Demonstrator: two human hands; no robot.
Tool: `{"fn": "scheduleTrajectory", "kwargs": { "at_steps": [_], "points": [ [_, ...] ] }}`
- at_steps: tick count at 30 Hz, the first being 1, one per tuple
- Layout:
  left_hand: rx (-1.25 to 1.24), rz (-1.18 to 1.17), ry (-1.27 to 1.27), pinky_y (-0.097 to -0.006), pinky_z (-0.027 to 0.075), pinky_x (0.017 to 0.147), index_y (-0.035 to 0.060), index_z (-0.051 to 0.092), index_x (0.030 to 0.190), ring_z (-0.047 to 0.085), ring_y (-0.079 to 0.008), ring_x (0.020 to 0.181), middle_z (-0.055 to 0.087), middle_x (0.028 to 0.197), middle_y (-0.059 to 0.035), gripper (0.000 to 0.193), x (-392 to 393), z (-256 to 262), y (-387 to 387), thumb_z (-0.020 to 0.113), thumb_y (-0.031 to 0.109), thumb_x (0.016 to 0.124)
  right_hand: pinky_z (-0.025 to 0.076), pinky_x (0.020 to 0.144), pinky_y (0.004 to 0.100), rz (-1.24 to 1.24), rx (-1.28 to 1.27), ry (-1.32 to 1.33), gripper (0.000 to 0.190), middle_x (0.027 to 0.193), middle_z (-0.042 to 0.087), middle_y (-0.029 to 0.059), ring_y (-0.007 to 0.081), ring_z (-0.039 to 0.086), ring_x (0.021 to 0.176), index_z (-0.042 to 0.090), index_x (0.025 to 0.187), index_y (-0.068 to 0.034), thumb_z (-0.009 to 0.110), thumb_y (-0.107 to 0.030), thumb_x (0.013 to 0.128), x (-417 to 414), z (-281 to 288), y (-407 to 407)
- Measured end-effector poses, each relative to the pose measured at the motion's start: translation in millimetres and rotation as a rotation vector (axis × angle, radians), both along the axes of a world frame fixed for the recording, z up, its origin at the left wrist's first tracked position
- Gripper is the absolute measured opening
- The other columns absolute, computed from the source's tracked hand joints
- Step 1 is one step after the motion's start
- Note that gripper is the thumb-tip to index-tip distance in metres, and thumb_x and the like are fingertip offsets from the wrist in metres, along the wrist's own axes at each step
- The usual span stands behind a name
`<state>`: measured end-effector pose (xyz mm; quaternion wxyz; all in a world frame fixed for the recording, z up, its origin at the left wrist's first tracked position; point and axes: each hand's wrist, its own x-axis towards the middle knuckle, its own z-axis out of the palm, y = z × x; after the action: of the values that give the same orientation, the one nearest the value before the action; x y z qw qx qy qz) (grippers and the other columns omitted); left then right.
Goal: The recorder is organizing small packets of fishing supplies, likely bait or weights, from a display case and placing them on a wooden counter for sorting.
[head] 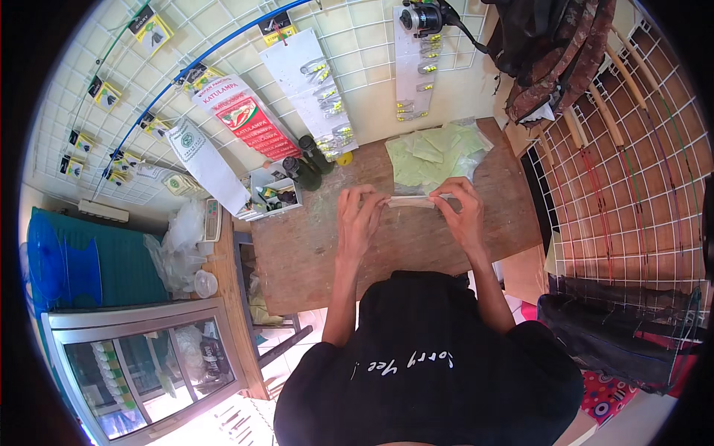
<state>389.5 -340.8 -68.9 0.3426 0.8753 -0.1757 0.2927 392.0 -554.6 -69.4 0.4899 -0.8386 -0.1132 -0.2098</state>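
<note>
A small, flat, pale packet or strip (411,202) is stretched level between my two hands, above the wooden table (312,251). My left hand (360,214) pinches its left end between thumb and fingertips. At the opposite end, my right hand (460,209) grips it the same way. What the piece is made of is too small to tell. Just beyond my hands lies a heap of flat light-green packets (429,150), resting on clear plastic.
Dark bottles (304,173) and a white divided box (276,198) stand at the table's back left. A wire grid with hanging fishing tackle (329,111) rises behind. Fishing rods (599,117) line the right grid, beside a hanging backpack (552,61). A glass-fronted cabinet (148,362) is at lower left.
</note>
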Motion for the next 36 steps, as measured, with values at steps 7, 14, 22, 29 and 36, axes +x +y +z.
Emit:
{"fn": "scheduleTrajectory", "kwargs": {
  "at_steps": [7, 14, 22, 29, 36],
  "points": [
    [-0.532, -0.107, 0.483, -0.0283, 0.042, 0.076, 0.0018, 0.065, 0.096, 0.055, -0.0128, 0.082, 0.064, 0.086, -0.0036, 0.012, -7, -8, -4, 0.068, 0.004, 0.085, 0.047, 0.075, 0.0207, 0.286, 0.658, 0.415, 0.010, 0.087, 0.065, 0.0037, 0.0072, 0.060, 0.082, 0.060, 0.094, 0.000, 0.066, 0.000, 0.087, 2, -4, -1],
    [-0.676, -0.118, 0.478, -0.0259, 0.041, 0.073, 0.0011, 0.066, 0.089, 0.054, -0.0076, 0.079, 0.066, 0.083, -0.0014, 0.010, -11, 2, -13, 0.071, 0.009, 0.085, 0.050, 0.069, 0.0217, 0.345, 0.718, 0.424, 0.012, 0.091, 0.065, 0.0058, 0.0079, 0.061, 0.083, 0.059, 0.096, 0.002, 0.066, -0.002, 0.087, -3, 7, -4],
    [-0.155, -0.114, 0.297, -0.0336, 0.039, 0.078, 0.0044, 0.067, 0.083, 0.059, -0.0198, 0.074, 0.065, 0.079, -0.0056, 0.009, -10, 24, -24, 0.070, 0.013, 0.082, 0.052, 0.069, 0.0283, 0.333, 0.076, 0.307, 0.014, 0.088, 0.067, 0.0082, 0.0156, 0.065, 0.081, 0.067, 0.094, 0.000, 0.069, -0.010, 0.085, -6, 43, 9],
    [-0.178, -0.093, 0.329, -0.0336, 0.039, 0.077, 0.0052, 0.066, 0.081, 0.058, -0.0210, 0.072, 0.065, 0.077, -0.0050, 0.008, -11, 26, -24, 0.070, 0.013, 0.082, 0.051, 0.064, 0.0319, 0.327, -0.059, 0.182, 0.012, 0.084, 0.067, 0.0100, 0.0203, 0.065, 0.076, 0.067, 0.092, 0.001, 0.068, -0.008, 0.085, -4, 41, 13],
    [-0.258, -0.023, 0.254, -0.0333, 0.037, 0.075, 0.0057, 0.067, 0.080, 0.058, -0.0201, 0.073, 0.065, 0.076, -0.0038, 0.006, -10, 27, -5, 0.072, 0.010, 0.079, 0.049, 0.060, 0.0325, 0.277, -0.101, 0.235, 0.011, 0.083, 0.066, 0.0106, 0.0222, 0.064, 0.073, 0.066, 0.088, 0.001, 0.067, -0.010, 0.085, -10, 45, 4]
  ]
}}
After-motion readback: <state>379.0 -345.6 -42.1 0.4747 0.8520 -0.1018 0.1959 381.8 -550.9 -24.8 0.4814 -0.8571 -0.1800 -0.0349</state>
